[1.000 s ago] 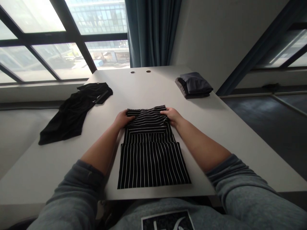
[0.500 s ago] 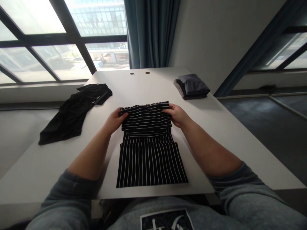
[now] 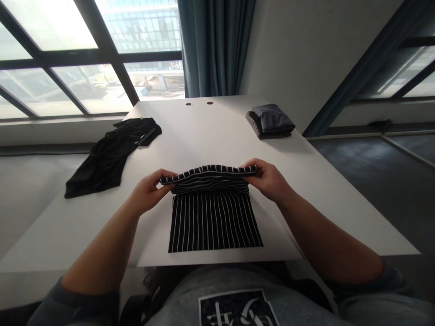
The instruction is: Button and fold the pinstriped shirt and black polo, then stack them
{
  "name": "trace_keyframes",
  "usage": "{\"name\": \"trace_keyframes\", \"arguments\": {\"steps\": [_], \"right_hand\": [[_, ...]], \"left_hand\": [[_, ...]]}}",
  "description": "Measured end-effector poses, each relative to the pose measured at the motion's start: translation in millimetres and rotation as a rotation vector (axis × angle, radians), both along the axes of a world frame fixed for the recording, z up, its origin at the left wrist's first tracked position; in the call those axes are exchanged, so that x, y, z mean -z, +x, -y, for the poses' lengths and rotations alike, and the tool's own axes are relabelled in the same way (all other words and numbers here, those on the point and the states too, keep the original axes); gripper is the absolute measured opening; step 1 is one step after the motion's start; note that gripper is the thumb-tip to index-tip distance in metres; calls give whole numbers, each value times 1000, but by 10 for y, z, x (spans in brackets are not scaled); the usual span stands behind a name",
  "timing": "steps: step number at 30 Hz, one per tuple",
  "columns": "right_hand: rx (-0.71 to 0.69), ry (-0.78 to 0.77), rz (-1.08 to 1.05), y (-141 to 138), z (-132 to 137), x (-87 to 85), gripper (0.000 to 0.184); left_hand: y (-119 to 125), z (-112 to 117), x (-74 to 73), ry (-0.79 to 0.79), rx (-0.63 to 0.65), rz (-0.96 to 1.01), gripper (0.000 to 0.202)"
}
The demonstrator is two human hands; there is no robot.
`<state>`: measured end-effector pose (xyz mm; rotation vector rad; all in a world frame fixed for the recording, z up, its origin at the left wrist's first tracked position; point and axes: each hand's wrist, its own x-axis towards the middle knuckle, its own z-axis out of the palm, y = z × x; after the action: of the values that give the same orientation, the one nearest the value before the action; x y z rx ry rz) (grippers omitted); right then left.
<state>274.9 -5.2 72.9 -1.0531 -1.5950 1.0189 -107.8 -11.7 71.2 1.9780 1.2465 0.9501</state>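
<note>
From the head camera, I look forward and down at a smooth white tabletop (image 3: 200,136) in front of a large dark-framed window (image 3: 64,63) and a long teal curtain (image 3: 214,45). In the middle of the table, near its front edge, lies a black cloth garment with thin white stripes (image 3: 214,222).

My left hand (image 3: 147,192) and right hand (image 3: 267,180) are well apart, one at each end of the garment's upper part. Each hand is closed in a narrow pinch, with thumb and fingers gripping the cloth. Together they hold a thick, rolled-looking striped fold (image 3: 209,179), whose top edge bows slightly upward.

So far, the upper part of the garment is doubled into this fold. Below it, a rectangular panel with vertical stripes lies flat and smooth, with its lower edge unfolded.

Farther back on the table, a rumpled black garment (image 3: 112,154) lies spread out to the left. To the right sits a neat folded stack of dark grey cloth (image 3: 270,120). My grey sweatshirt with a dark printed patch (image 3: 236,308) fills the bottom of the view.
</note>
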Motion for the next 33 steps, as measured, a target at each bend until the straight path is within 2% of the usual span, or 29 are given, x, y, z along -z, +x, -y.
{"name": "trace_keyframes", "arguments": {"steps": [4, 6, 9, 12, 15, 20, 24, 26, 28, 30, 33], "right_hand": [[-153, 127, 201, 150, 466, 59, 17], [-240, 220, 269, 214, 648, 158, 23], [-342, 387, 383, 284, 839, 367, 28], [-384, 511, 523, 315, 959, 577, 29], [-361, 571, 637, 309, 1042, 736, 30], [-332, 558, 682, 310, 1170, 868, 36], [-324, 519, 637, 357, 1249, 843, 39], [-292, 499, 597, 346, 1260, 763, 38], [-242, 487, 538, 271, 1253, 636, 36], [-140, 475, 468, 124, 1227, 492, 36], [37, 417, 458, -196, 1148, 358, 42]], "left_hand": [[-68, 472, -28, -4, 169, -193, 13], [-80, 683, 33, 38, 259, -279, 20], [-85, 921, 203, 115, 328, -399, 34], [-78, 1062, 382, 174, 332, -499, 39], [-45, 1143, 485, 210, 321, -583, 36], [13, 1247, 457, 190, 331, -700, 32], [43, 1313, 335, 148, 351, -697, 35], [134, 1317, 278, 163, 304, -675, 32], [311, 1293, 238, 196, 205, -648, 26], [559, 1241, 234, 231, 102, -611, 28], [951, 1119, 323, 273, -31, -577, 38]]}}
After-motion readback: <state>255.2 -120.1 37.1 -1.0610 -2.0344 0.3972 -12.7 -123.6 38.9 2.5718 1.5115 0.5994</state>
